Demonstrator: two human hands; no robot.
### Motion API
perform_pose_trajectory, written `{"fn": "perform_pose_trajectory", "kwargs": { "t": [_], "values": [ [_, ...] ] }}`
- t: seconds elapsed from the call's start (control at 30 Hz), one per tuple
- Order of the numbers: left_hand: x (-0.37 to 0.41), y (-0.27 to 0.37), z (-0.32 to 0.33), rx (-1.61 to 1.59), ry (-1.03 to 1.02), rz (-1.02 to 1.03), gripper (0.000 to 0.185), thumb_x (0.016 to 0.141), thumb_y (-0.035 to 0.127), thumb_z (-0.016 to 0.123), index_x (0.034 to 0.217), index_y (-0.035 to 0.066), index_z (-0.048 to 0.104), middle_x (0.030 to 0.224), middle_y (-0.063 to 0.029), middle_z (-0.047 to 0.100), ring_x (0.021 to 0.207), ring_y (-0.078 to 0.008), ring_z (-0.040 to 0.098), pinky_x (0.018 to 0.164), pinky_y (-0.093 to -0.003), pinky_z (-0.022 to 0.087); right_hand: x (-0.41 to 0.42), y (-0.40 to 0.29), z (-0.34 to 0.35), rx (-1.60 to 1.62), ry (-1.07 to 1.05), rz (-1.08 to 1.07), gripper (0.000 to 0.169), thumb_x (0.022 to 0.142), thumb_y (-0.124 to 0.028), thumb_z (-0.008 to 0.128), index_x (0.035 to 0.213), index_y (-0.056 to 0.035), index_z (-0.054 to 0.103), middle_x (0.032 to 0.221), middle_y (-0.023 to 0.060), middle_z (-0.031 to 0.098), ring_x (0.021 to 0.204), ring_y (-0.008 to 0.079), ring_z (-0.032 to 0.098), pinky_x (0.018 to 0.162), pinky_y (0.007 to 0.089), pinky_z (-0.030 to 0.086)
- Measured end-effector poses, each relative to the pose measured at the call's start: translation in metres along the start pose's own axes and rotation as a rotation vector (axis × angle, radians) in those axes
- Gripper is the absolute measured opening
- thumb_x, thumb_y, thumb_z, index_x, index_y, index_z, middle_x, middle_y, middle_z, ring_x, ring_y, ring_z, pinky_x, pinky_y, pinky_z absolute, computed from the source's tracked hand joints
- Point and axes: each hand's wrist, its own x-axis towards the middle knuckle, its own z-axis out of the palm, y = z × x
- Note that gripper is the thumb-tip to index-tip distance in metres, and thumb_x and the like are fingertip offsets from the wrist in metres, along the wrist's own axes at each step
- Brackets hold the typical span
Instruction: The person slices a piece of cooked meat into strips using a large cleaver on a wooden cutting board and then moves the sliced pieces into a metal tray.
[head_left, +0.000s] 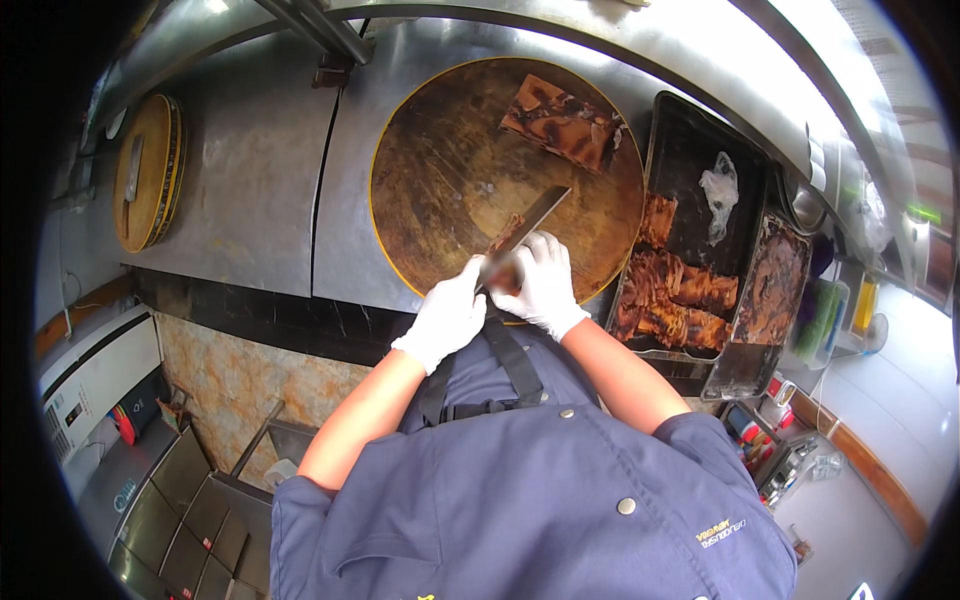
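Note:
Both my hands wear white gloves and meet at the near edge of a round chopping block (431, 142). My left hand (450, 311) is closed at the near end of a cleaver (544, 208), whose blade slants away to the right. The handle is out of sight. Curled beside the blade, my right hand (541, 281) grips a reddish-brown piece of meat (508, 279), partly covered by a blurred patch. A thin strip of browned meat (504, 234) lies along the blade's left side. Farther back on the block rests a large browned slab of meat (559, 124).
A dark tray (694, 142) on the right holds browned meat (667, 296) and crumpled clear plastic (720, 195). Beside it another slab (772, 285) lies on a second tray (739, 371). On the left, a smaller round board (154, 210) carries another knife (133, 172).

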Motion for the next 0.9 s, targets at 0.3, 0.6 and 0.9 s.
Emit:
{"fn": "perform_pose_trajectory", "kwargs": {
  "t": [0.3,0.6,0.9],
  "values": [
    [0.006,0.005,-0.003,0.029,-0.039,-0.101,0.056,0.092,0.008,0.055,0.146,-0.006,0.051,0.088,-0.0338,0.07,0.089,-0.0519,0.071,0.082,-0.0574,0.057,-0.005,0.001,0.004,0.007,0.085,-0.034,0.067,0.068,-0.045,0.087,0.116,-0.0054,0.063,0.132,0.0189,0.056,0.129,0.043,0.052,0.105,0.0554,0.044],
    [-0.055,0.036,-0.013,0.231,0.073,-0.033,0.031,0.094,0.007,0.059,0.123,-0.001,0.063,0.079,-0.0275,0.068,0.076,-0.0462,0.07,0.068,-0.0564,0.055,-0.004,-0.004,-0.005,0.001,0.063,0.006,0.068,0.069,-0.043,0.087,0.118,-0.0021,0.065,0.13,0.0216,0.057,0.129,0.0443,0.052,0.104,0.0553,0.045],
    [-0.046,0.019,0.001,0.242,0.071,-0.003,0.017,0.092,0.005,0.057,0.104,-0.006,0.06,0.074,-0.0265,0.066,0.072,-0.0458,0.069,0.067,-0.0547,0.054,0.002,-0.005,-0.01,0.011,0.018,0.012,0.067,0.071,-0.045,0.084,0.117,-0.0018,0.065,0.126,0.0221,0.058,0.124,0.0443,0.055,0.101,0.0546,0.046]
  ]
}}
